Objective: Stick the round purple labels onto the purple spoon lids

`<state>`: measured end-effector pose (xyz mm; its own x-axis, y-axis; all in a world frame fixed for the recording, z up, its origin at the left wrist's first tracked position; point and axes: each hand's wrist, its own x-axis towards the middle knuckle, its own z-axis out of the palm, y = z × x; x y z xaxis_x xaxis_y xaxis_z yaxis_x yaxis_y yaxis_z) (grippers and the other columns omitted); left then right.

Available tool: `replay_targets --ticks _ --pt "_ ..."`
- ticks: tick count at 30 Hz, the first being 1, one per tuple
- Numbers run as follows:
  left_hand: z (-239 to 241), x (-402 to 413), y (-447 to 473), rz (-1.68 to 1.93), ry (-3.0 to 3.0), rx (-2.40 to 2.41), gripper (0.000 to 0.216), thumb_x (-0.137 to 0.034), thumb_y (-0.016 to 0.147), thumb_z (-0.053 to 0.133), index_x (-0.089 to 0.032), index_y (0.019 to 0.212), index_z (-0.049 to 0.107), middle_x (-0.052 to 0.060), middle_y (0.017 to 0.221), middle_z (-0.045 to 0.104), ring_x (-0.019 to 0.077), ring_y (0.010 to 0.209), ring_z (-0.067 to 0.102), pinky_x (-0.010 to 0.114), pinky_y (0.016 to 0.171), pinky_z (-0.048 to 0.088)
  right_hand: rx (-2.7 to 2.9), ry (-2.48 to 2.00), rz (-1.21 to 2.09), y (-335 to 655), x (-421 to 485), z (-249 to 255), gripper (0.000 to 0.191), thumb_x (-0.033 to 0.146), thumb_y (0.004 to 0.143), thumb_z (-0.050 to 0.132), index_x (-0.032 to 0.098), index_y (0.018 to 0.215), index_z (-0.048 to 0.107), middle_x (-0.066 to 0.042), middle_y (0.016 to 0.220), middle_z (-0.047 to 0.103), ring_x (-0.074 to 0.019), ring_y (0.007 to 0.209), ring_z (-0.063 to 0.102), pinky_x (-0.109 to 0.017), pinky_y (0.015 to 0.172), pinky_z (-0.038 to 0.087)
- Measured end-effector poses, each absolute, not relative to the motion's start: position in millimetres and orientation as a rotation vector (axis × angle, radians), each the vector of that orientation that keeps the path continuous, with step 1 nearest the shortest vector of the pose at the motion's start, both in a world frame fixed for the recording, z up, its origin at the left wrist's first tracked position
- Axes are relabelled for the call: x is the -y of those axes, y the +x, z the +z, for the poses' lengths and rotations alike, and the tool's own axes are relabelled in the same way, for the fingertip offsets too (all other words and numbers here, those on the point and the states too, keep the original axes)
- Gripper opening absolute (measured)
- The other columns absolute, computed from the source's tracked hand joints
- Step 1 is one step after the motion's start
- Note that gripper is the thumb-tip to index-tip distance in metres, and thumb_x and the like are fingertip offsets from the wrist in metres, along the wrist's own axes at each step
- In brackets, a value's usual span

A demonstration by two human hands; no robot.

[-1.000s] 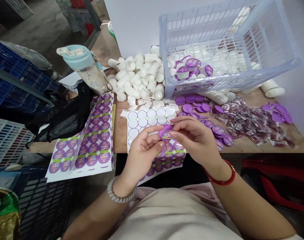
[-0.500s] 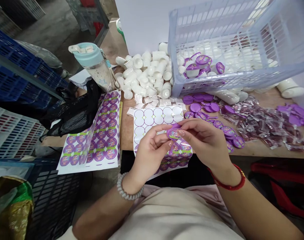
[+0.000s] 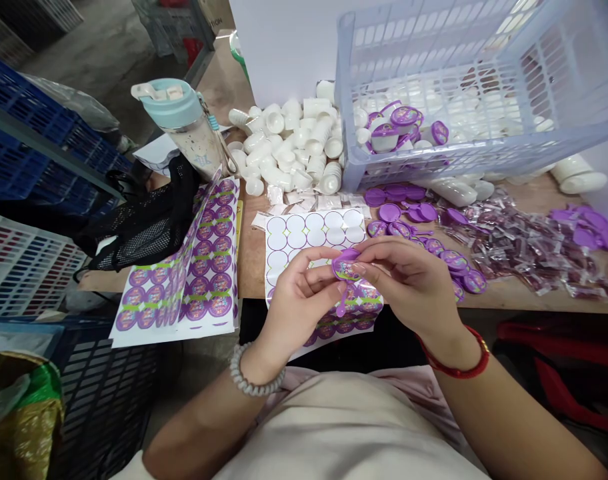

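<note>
Between my two hands is a round purple lid (image 3: 345,265) with a printed sticker on its face. A thin purple piece with a rounded end hangs below it. My left hand (image 3: 304,287) is closed on the lid's left edge, and my right hand (image 3: 404,280) pinches its right side. Under them lies a sticker sheet (image 3: 314,230), its upper rows peeled to bare white circles and its lower rows still carrying purple stickers. Stickered purple lids (image 3: 454,260) lie right of my right hand, with plain purple lids (image 3: 390,213) behind them.
A pile of white cups (image 3: 289,147) stands behind the sheet, beside a pale plastic crate (image 3: 434,170) holding cups and purple lids. Small clear packets (image 3: 524,253) are heaped at right. At left are stacked sticker sheets (image 3: 209,267), a black mesh bag (image 3: 149,227) and a bottle (image 3: 184,123).
Both hands keep their hold on the lid with hardly any movement. The thin purple piece below it now shows more plainly. The whole view has shifted slightly.
</note>
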<state>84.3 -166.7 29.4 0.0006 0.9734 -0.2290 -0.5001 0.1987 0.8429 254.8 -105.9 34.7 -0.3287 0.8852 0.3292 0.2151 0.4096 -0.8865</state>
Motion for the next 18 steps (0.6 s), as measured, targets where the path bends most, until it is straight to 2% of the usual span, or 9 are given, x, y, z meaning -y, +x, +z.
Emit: replay_targets --ticks 4,12,15,18 --pt "29.9 166.6 84.2 1.311 0.610 -0.927 0.036 -0.024 0.079 0.092 -0.021 0.106 0.068 0.001 0.085 0.080 0.0098 0.065 0.064 0.019 0.059 0.049 1.776 -0.913 0.997 255.8 108.3 35.8 0.003 0.025 0.094 0.078 0.026 0.093 0.080 -0.005 0.098 0.079 -0.0222 0.094 0.072 -0.038 0.087 0.058" --pt "31.7 167.2 85.9 1.317 0.620 -0.935 0.036 -0.025 0.078 0.092 -0.021 0.105 0.068 0.001 0.085 0.080 0.0114 0.067 0.067 0.020 0.061 0.050 1.722 -0.885 1.116 260.0 105.8 41.6 0.016 0.032 0.101 0.069 0.028 0.095 0.083 -0.006 0.100 0.081 -0.0228 0.098 0.074 -0.037 0.084 0.060" --pt "32.4 168.2 86.4 1.313 0.650 -0.946 0.039 -0.024 0.076 0.094 -0.022 0.105 0.067 0.001 0.088 0.081 0.0137 0.073 0.071 0.022 0.065 0.054 1.703 -0.890 1.142 260.2 106.2 42.5 0.015 0.037 0.099 0.073 0.027 0.093 0.082 -0.006 0.099 0.080 -0.0237 0.096 0.074 -0.038 0.084 0.061" --pt "33.4 168.2 86.6 1.302 0.678 -0.970 0.041 -0.021 0.074 0.094 -0.022 0.104 0.066 0.001 0.089 0.081 0.0126 0.072 0.072 0.021 0.066 0.054 1.741 -0.909 1.059 260.7 108.4 42.0 0.005 0.032 0.092 0.081 0.027 0.091 0.081 -0.006 0.100 0.076 -0.0233 0.097 0.072 -0.039 0.086 0.060"
